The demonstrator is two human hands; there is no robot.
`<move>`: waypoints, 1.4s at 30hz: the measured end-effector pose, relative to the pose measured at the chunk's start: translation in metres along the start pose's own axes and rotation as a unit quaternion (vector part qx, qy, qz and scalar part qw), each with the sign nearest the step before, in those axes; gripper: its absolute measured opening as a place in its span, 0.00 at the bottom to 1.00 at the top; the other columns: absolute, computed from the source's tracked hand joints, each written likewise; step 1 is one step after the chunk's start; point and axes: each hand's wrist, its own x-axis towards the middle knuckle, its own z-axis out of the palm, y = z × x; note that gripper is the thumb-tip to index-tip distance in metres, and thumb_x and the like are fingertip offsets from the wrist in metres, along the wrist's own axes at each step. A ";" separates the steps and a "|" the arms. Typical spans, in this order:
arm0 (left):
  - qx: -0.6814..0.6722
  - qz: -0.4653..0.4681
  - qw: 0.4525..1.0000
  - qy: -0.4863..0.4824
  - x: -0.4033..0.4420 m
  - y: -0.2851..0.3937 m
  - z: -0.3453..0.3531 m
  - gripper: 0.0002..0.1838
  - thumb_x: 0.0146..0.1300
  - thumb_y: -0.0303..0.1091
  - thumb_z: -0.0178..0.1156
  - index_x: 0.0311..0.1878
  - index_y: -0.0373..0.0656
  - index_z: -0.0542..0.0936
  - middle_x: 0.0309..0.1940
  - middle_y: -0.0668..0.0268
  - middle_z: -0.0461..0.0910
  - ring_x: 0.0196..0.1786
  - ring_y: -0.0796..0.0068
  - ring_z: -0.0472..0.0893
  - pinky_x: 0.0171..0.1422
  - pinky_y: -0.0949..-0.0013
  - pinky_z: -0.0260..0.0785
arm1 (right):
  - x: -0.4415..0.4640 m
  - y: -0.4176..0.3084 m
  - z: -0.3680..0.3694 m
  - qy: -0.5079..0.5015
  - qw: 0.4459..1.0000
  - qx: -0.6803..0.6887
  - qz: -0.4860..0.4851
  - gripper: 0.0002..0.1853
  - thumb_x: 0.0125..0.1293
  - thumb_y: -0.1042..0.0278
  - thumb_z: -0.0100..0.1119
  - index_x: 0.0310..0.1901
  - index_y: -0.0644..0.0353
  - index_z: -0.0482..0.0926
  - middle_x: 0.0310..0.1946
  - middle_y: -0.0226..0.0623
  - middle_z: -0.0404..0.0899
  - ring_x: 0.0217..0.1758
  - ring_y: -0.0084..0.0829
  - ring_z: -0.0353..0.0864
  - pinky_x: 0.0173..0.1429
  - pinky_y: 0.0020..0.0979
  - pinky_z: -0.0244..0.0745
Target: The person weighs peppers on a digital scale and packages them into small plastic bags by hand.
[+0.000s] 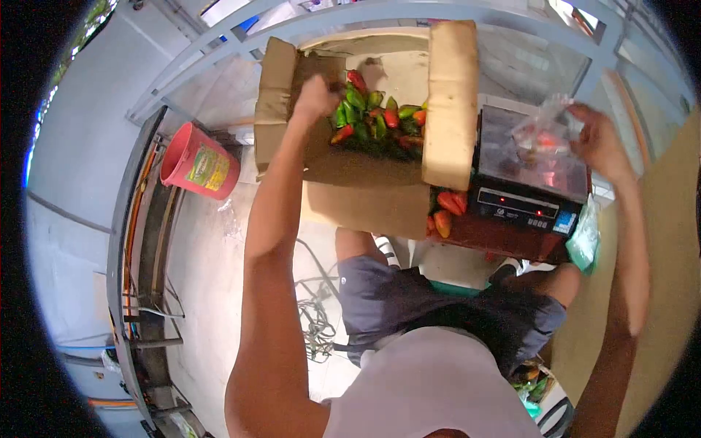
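An open cardboard box [450,102] holds several green and red peppers [380,120]. Over its left part is my left hand [318,99], just left of the peppers, its fingers blurred and partly hidden. A black digital scale [511,179] stands to the right of the box. Above its plate, my right hand [597,139] pinches the edge of a clear plastic bag [544,135] with something reddish inside. Several red peppers [447,210] lie between the box and the scale's front left corner.
A red bucket [201,162] with a yellow label stands at the left. Tangled cord [315,332] lies on the floor. A greenish plastic bag [584,237] hangs by the scale's right front corner. A metal frame with glass runs behind the box.
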 end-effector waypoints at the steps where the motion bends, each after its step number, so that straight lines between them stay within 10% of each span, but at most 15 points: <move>1: 0.077 -0.005 0.994 -0.080 0.020 -0.043 0.043 0.16 0.60 0.38 0.66 0.47 0.39 0.86 0.42 0.53 0.87 0.48 0.57 0.86 0.54 0.58 0.78 | -0.004 0.018 0.021 0.001 1.000 0.012 -0.014 0.35 0.46 0.83 0.63 0.62 0.60 0.77 0.61 0.48 0.78 0.55 0.43 0.81 0.60 0.37 0.75; 5: 0.191 -0.011 0.961 -0.201 0.015 -0.110 0.157 0.19 0.67 0.42 0.57 0.52 0.39 0.84 0.50 0.48 0.83 0.53 0.49 0.84 0.56 0.56 0.79 | -0.024 0.038 0.064 0.050 0.993 0.094 0.060 0.32 0.50 0.92 0.57 0.60 0.65 0.78 0.64 0.40 0.75 0.45 0.18 0.78 0.41 0.20 0.73; 11: 0.080 -0.123 0.972 -0.185 0.027 -0.133 0.227 0.17 0.69 0.40 0.50 0.46 0.42 0.85 0.46 0.51 0.84 0.51 0.52 0.85 0.52 0.54 0.79 | -0.052 -0.001 0.058 0.129 0.980 0.142 0.051 0.21 0.60 0.83 0.64 0.55 0.60 0.84 0.65 0.36 0.75 0.49 0.21 0.79 0.46 0.23 0.76; 15: 0.211 -0.020 0.955 -0.206 -0.011 -0.081 0.158 0.15 0.67 0.38 0.53 0.41 0.38 0.84 0.42 0.53 0.85 0.47 0.55 0.86 0.47 0.56 0.80 | -0.083 -0.009 0.057 0.194 0.960 0.188 0.069 0.19 0.61 0.78 0.67 0.54 0.57 0.85 0.63 0.35 0.77 0.48 0.22 0.79 0.49 0.24 0.76; 23: -0.226 -0.154 0.858 -0.435 -0.010 -0.085 0.086 0.14 0.69 0.42 0.56 0.48 0.42 0.82 0.44 0.57 0.85 0.42 0.61 0.86 0.48 0.57 0.79 | -0.182 0.011 0.069 0.240 0.924 0.222 0.196 0.17 0.63 0.78 0.67 0.53 0.55 0.86 0.59 0.35 0.80 0.45 0.21 0.80 0.47 0.22 0.76; 28: -0.600 -0.143 0.749 -0.244 -0.070 0.002 0.006 0.15 0.62 0.27 0.63 0.53 0.42 0.76 0.41 0.59 0.84 0.39 0.67 0.88 0.32 0.70 0.81 | -0.211 0.010 0.078 0.233 0.905 0.240 0.263 0.17 0.63 0.79 0.67 0.53 0.53 0.86 0.56 0.33 0.82 0.43 0.20 0.79 0.46 0.23 0.76; 37: -0.470 -0.051 0.868 -0.155 -0.092 0.035 0.007 0.18 0.62 0.25 0.67 0.55 0.44 0.77 0.41 0.68 0.84 0.36 0.78 0.85 0.34 0.77 0.75 | -0.226 0.002 0.077 0.214 0.908 0.221 0.284 0.17 0.63 0.78 0.67 0.54 0.56 0.84 0.54 0.31 0.81 0.40 0.16 0.76 0.41 0.21 0.72; 42: -0.429 -0.013 0.893 -0.138 -0.105 0.035 -0.014 0.19 0.62 0.19 0.62 0.56 0.41 0.78 0.45 0.65 0.83 0.42 0.74 0.86 0.40 0.75 0.76 | -0.289 0.027 0.112 0.076 0.929 -0.038 0.361 0.22 0.62 0.61 0.68 0.59 0.48 0.81 0.67 0.44 0.71 0.62 0.48 0.75 0.65 0.47 0.71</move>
